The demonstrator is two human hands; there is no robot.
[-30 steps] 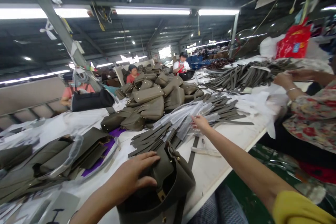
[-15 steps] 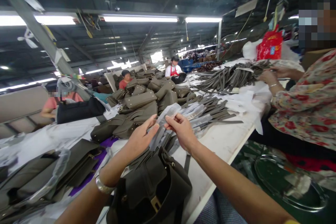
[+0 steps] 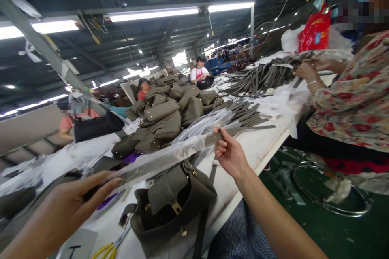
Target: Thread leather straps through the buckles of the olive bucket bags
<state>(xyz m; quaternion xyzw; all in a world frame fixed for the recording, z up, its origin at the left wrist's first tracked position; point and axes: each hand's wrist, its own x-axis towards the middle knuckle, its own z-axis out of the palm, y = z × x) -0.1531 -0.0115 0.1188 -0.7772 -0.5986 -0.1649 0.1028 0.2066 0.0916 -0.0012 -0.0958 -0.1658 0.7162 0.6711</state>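
A long olive strap in a clear plastic sleeve [image 3: 170, 154] is stretched between my two hands above the white table [image 3: 261, 149]. My right hand [image 3: 229, 151] pinches its far end. My left hand [image 3: 71, 204] grips the near end at lower left. Under the strap, an open olive handbag [image 3: 172, 204] stands at the table's near edge. Behind it lies a heap of more sleeved straps [image 3: 209, 123].
A pile of olive bags [image 3: 170, 113] fills the table's middle. Yellow-handled scissors [image 3: 106, 249] lie by the bag. At right a person in a floral top [image 3: 349, 89] handles a bundle of straps [image 3: 264, 75]. Other workers sit across the table. A metal ring [image 3: 331, 194] lies on the green floor.
My hands were close together on the sleeved strap half a second ago. They have pulled apart, the left hand sliding down toward me, so the strap now spans above the bag.
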